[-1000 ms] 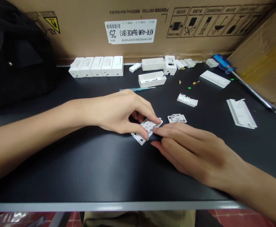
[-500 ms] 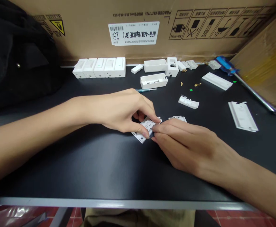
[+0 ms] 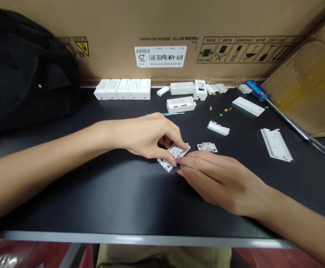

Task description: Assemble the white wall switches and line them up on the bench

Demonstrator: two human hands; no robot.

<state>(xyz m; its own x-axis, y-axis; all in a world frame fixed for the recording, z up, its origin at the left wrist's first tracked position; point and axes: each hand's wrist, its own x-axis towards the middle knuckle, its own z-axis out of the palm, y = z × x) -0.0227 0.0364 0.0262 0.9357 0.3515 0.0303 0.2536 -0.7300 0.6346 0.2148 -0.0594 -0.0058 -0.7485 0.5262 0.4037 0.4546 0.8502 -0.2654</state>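
Observation:
My left hand [image 3: 151, 136] pinches a flat white plastic switch base plate [image 3: 176, 150] between thumb and index finger, just above or on the dark table. Slots and a round hole show in the plate. My right hand [image 3: 221, 178] comes in from the right with its fingers pressed together, their tips at the plate's right edge. Whatever lies between these fingertips is hidden. Just beyond the right hand's knuckles lies a second small white plastic part [image 3: 207, 147] with metal-looking pieces in it.
Assembled white switches [image 3: 123, 89] stand in a row at the back. White housings [image 3: 181, 104], a curved white strip [image 3: 218, 128], long white covers [image 3: 276, 145], small brass pieces [image 3: 227, 109], a thin screwdriver [image 3: 175, 114] and a blue-handled screwdriver [image 3: 257, 90] lie about. Cardboard boxes [image 3: 109, 44] and a black bag [image 3: 25, 70] border the table.
The camera view has tilted up slightly, so the scene sits lower. Both hands keep nearly the same pose at the plate. More of the small part beyond my right hand shows.

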